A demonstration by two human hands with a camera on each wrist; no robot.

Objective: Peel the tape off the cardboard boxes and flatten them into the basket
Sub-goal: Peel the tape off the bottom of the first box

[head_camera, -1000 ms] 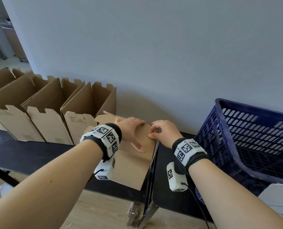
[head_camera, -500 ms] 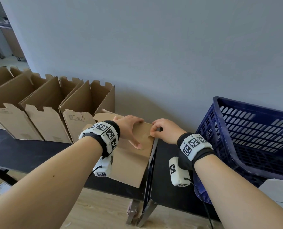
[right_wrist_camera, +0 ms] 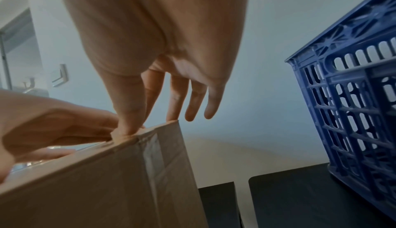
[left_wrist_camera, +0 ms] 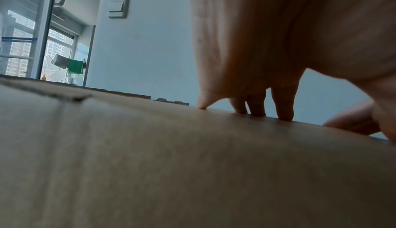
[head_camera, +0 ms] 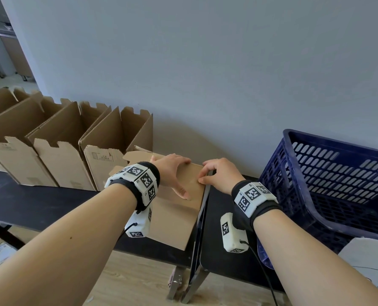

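The left hand (head_camera: 169,171) presses spread fingers on the brown cardboard box (head_camera: 174,215), steadying it while the right hand's (head_camera: 218,176) thumb and forefinger pinch the clear tape (right_wrist_camera: 150,148) at its edge.

black tables (head_camera: 216,217) meeting edge to edge | grey wall (head_camera: 205,74) | wall switch (left_wrist_camera: 117,7) | window (left_wrist_camera: 19,45)

Plain brown corrugated cardboard box (head_camera: 174,219), clear glossy tape strip (right_wrist_camera: 151,155) down its side. Dark blue slotted plastic basket (head_camera: 329,173). Black tabletop (head_camera: 29,195). White wristbands (head_camera: 139,180) with black-and-white square markers. Pale grey-blue wall (head_camera: 205,62).
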